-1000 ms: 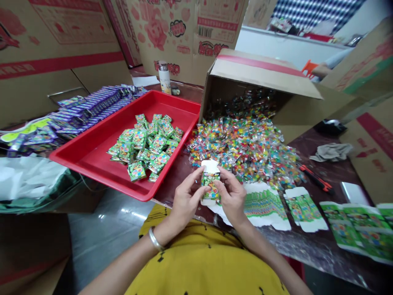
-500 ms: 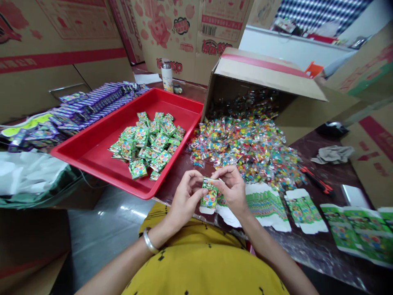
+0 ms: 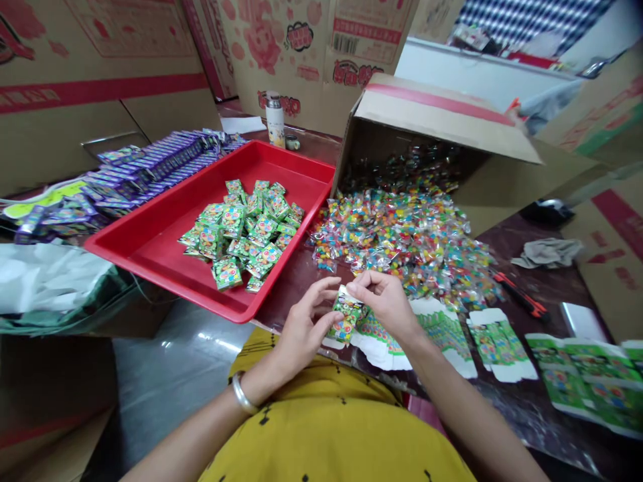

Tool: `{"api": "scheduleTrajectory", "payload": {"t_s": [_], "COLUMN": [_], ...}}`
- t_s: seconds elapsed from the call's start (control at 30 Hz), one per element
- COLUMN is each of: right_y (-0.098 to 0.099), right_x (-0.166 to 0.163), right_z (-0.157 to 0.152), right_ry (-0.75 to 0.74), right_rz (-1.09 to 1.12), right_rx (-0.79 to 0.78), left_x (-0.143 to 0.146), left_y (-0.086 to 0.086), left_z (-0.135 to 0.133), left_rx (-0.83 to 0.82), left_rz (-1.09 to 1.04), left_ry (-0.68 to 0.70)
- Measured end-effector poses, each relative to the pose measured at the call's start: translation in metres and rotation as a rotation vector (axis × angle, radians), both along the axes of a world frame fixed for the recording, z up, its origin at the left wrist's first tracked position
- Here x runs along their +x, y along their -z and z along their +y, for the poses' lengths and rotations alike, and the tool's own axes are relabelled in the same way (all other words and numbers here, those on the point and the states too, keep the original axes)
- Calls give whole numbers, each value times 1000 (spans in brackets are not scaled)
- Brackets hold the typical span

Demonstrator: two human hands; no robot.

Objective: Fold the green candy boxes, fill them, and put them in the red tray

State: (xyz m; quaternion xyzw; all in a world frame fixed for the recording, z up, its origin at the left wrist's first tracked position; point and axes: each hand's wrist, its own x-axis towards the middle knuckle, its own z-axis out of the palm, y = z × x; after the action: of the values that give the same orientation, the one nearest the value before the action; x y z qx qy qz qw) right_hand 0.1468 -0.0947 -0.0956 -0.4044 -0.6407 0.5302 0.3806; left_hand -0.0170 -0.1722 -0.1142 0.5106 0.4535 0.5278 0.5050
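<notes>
A small green candy box (image 3: pixel 347 314) is held upright between my two hands above the table's front edge. My left hand (image 3: pixel 306 321) grips its left side, thumb across the printed front. The fingers of my right hand (image 3: pixel 384 301) pinch the white flap at its top. Beneath and to the right lies a fanned row of flat green cartons (image 3: pixel 442 335). Behind my hands spreads a heap of clear sachets of colourful candies (image 3: pixel 402 234), coming out of a tipped cardboard box (image 3: pixel 442 120). Filled green boxes (image 3: pixel 241 234) are piled in the red tray (image 3: pixel 151 248) at left.
Purple packets (image 3: pixel 155 167) line the tray's far left side. A white bottle (image 3: pixel 274 120) stands behind the tray. On the right are a red-and-black tool (image 3: pixel 520 294), a grey cloth (image 3: pixel 547 253) and more green carton stacks (image 3: pixel 502 345). Large cartons (image 3: pixel 311 60) wall the back.
The candy box has turned and tilted in my left hand. My right hand has shifted to its top, where the white flap now shows.
</notes>
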Motion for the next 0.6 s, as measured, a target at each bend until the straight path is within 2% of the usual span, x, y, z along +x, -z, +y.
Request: {"api": "scheduleTrajectory", "payload": {"t_s": [0.13, 0.2, 0.27, 0.4, 0.43, 0.6], "right_y": [1, 5, 10, 19, 20, 17], "right_x": [2, 6, 8, 9, 8, 7], "right_z": [-12, -17, -19, -17, -16, -14], "right_ry": [-6, -58, -90, -110, -115, -183], "right_rz": [-39, -82, -133, -107, -108, -203], "right_rx": [259, 319, 295, 99, 107, 365], "left_x": [-2, -3, -3, -5, -5, -8], "left_y": [4, 5, 5, 4, 4, 11], "left_z": [1, 1, 2, 2, 2, 0], "left_rx": [12, -8, -48, -130, -143, -173], "left_rz": [25, -8, -64, -142, -158, -216], "left_ry": [-68, -82, -64, -10, -7, -37]}}
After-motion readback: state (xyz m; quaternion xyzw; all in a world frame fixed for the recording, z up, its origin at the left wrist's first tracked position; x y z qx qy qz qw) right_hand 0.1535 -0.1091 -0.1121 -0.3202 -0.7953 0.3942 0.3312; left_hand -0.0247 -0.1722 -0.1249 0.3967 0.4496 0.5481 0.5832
